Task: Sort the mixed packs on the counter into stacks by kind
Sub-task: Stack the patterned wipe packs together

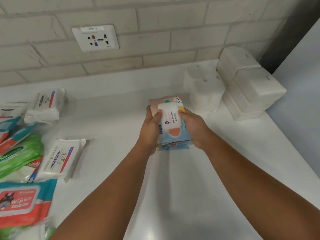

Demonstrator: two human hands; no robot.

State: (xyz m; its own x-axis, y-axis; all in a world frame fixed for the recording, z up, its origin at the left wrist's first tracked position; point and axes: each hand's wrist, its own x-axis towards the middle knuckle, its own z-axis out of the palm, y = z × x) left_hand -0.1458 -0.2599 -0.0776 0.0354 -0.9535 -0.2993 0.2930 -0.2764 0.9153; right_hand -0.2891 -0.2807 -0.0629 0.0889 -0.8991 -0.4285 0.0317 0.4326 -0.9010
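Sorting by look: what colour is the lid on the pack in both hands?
The held pack has a white lid; head view.

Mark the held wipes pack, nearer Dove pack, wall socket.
held wipes pack [170, 116]: head view, white lid label.
nearer Dove pack [60, 158]: head view, front label.
wall socket [95, 38]: head view, plate centre.

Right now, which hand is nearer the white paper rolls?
Right. The right hand holds the wipes pack beside the rolls; the left hand holds its opposite side, farther away.
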